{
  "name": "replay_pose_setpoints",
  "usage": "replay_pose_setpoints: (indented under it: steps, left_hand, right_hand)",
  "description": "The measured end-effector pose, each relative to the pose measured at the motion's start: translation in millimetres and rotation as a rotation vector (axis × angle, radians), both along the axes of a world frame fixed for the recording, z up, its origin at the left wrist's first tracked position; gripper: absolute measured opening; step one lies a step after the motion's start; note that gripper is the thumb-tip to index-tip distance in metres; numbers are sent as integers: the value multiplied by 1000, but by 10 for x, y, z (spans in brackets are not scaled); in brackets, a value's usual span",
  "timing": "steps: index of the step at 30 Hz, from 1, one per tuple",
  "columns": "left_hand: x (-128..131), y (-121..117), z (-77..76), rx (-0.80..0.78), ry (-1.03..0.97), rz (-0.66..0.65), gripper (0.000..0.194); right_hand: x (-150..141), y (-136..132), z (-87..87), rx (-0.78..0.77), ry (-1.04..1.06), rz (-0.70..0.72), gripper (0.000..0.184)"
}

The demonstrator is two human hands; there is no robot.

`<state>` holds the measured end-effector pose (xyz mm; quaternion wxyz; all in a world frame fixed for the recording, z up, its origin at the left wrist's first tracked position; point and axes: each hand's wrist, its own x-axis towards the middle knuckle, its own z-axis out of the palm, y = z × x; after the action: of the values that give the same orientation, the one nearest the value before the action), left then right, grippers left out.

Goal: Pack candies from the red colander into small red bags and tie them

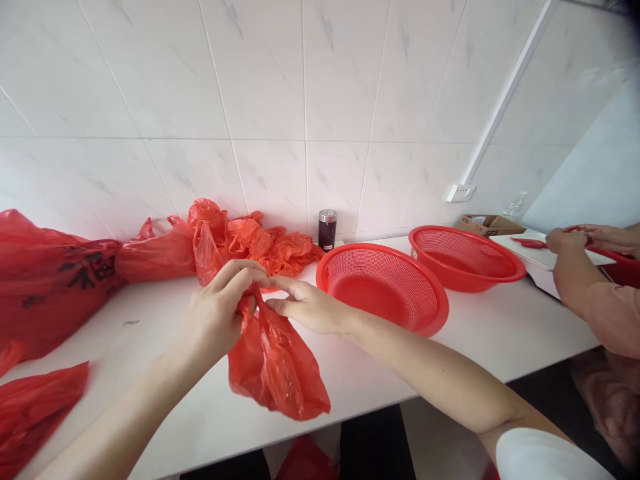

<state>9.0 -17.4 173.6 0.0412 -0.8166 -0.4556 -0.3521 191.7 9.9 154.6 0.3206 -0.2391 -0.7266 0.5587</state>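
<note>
Red plastic bag (273,360) bunched at neck, left hand (215,310), right hand (305,305) fingers pinching it

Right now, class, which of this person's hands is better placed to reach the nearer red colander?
Right, probably. The right hand sits beside the nearer red colander with nothing between them; the left hand is farther off, beyond the right. Both pinch the red plastic bag, so either must release it first.

Bright, diffuse light fills the scene; a faint shadow lies beneath the red plastic bag (273,367), and the white wall tiles (270,87) bow toward the frame's edges.
</note>
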Motion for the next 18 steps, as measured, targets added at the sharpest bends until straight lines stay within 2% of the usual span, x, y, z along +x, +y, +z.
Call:
replay_pose_setpoints:
  steps: [3, 6, 8, 11, 13, 15, 18]
  left_hand:
    - [-7, -56, 46, -67, -58, -130, 32]
    - [-25, -145, 67, -120, -114, -142, 36]
    - [-37, -201, 58, -134, -148, -140, 39]
    - [-52, -253, 39, -172, -166, -131, 39]
    - [-72, -258, 31, -213, -134, -88, 37]
    - [-119, -247, 14, -264, -87, 10, 38]
    - [-256, -250, -63, -390, -3, 141, 37]
  right_hand:
    - [46, -37, 59, -76, 62, 92, 39]
    - [81, -68, 103, -163, 131, 150, 46]
    - [71, -82, 105, -191, 172, 135, 40]
    - [-11, -83, 42, -157, 249, 51, 24]
    - [-93, -64, -32, -152, 318, -30, 24]
    - [-166, -9, -110, -159, 371, -132, 27]
    - [-189, 192, -200, -152, 403, -356, 32]
